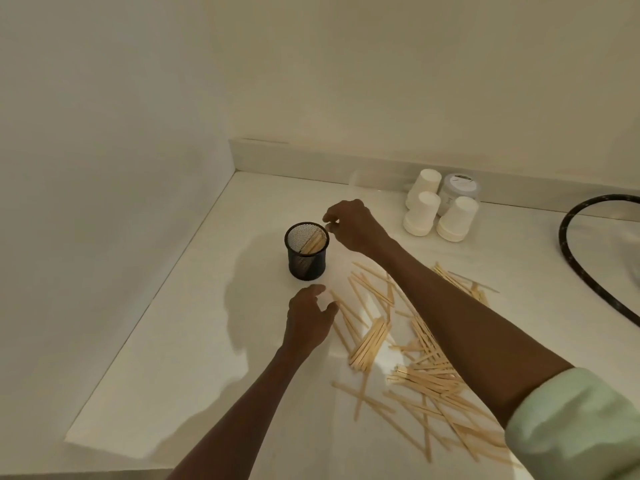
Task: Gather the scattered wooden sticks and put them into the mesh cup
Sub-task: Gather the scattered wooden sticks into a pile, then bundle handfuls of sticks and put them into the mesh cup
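A black mesh cup (307, 258) stands upright on the white counter with several wooden sticks (313, 242) leaning inside it. My right hand (353, 225) hovers just right of the cup's rim, its fingers curled with nothing visible in them. My left hand (310, 318) rests below the cup, fingers spread, at the left edge of the scattered wooden sticks (408, 355). Those sticks lie loose across the counter under and around my right forearm.
Three upturned white paper cups (420, 216) and a lidded jar (459, 188) stand at the back right. A dark braided hose (575, 258) curves along the right edge. Walls close off the left and back; the counter (194, 341) ends in front.
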